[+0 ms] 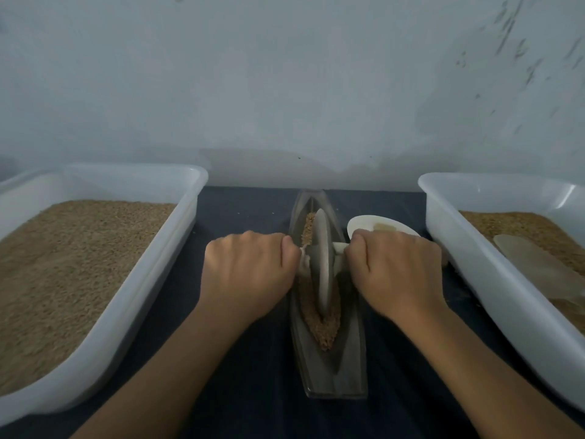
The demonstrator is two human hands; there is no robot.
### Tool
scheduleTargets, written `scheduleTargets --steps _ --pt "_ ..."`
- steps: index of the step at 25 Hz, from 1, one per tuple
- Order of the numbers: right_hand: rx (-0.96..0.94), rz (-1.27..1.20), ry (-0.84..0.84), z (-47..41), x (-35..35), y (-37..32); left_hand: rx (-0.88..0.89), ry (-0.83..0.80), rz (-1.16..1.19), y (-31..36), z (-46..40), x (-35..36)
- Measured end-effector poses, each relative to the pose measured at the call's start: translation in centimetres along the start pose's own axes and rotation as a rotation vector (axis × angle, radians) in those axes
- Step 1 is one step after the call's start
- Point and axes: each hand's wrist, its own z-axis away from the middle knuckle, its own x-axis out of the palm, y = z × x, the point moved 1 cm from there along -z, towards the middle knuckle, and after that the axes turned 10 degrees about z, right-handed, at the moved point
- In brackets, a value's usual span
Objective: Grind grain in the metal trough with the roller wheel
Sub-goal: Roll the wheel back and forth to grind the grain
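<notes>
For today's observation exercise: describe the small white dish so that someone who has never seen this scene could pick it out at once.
Start at the metal trough lying lengthwise in the middle of the dark cloth. Just to its right, behind the right hand, sits the small white dish. Unlike the two big rectangular tubs of grain at either side, it is round, shallow and nearly empty.

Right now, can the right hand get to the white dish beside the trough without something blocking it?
Probably yes. The white dish lies just beyond the right hand, with nothing between them. But the right hand grips the roller wheel's handle, so it must let go first.
</notes>
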Motion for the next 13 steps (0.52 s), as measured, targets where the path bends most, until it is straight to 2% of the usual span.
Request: scheduleTargets --steps 2,4,5,7,10,13 --pt "0.032 0.052 -0.064 -3.0 1.4 0.3 0.06 -0.155 -0.072 -0.8 -2.5 1.4" --pt "0.032 0.055 -0.199 -6.2 3.3 1.0 -0.09 -0.274 0.03 -2.3 -6.3 2.7" --pt "0.034 0.037 -0.277 -7.7 4.3 1.3 -0.179 -0.386 0.083 -3.0 -8.0 3.2" --pt "0.05 -0.005 -0.388 -9.8 5.5 1.7 -0.23 -0.525 0.111 -3.5 -10.2 3.8" --pt "0.064 0.013 -0.312 -9.6 5.3 1.4 -0.23 -0.475 0.098 -3.5 -9.7 3.7" --pt "0.044 0.062 -0.082 -5.8 3.1 0.3 -0.028 -0.221 -0.057 -1.8 -4.8 2.5"
